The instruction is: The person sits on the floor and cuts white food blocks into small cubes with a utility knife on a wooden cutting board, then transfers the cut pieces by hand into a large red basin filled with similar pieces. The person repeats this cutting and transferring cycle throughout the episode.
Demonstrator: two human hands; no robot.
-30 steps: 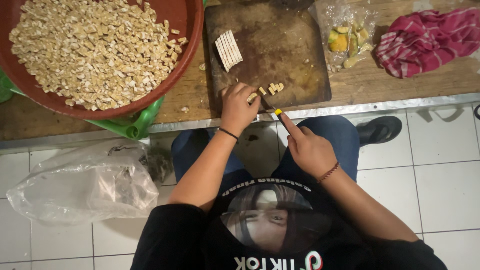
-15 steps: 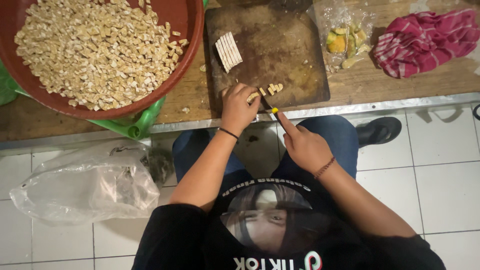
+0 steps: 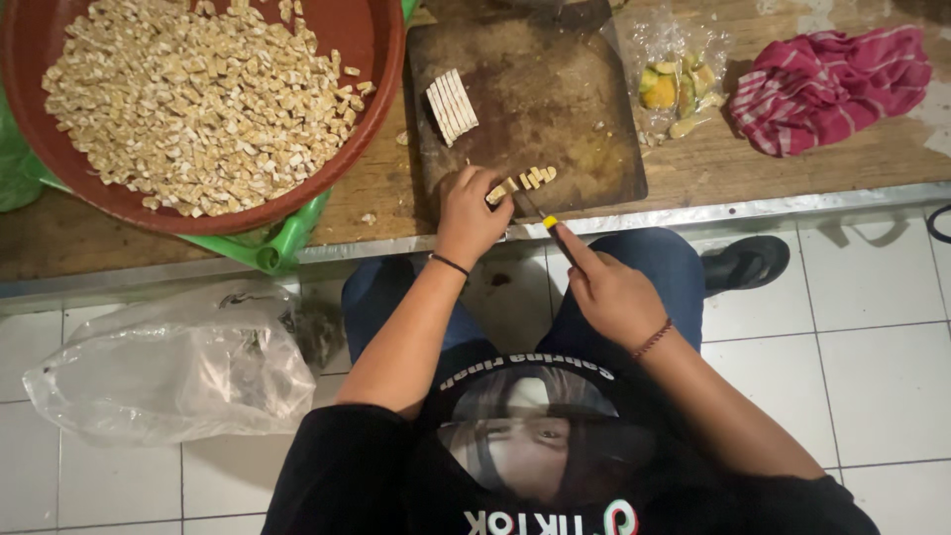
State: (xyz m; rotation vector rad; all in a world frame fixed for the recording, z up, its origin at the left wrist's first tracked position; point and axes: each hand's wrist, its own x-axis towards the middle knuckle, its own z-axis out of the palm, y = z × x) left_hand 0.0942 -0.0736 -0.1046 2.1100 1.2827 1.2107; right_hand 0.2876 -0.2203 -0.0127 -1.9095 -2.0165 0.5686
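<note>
My left hand (image 3: 470,213) presses down on a pale strip of food (image 3: 498,192) at the near edge of a dark wooden cutting board (image 3: 575,109). My right hand (image 3: 606,289) grips a knife (image 3: 543,220) with a dark handle and a yellow mark, its blade angled onto the strip. Small cut cubes (image 3: 536,178) lie just right of my left fingers. A stack of uncut slices (image 3: 452,103) rests farther back on the board.
A large red-brown bowl (image 3: 369,40) heaped with small pale cubes stands at the left over a green basin (image 3: 287,238). A clear bag of fruit scraps (image 3: 674,84) and a red striped cloth (image 3: 837,84) lie right. A plastic bag (image 3: 168,372) sits on the tiled floor.
Both hands stay at the board's near edge with the knife working on the strip. The view has shifted slightly.
</note>
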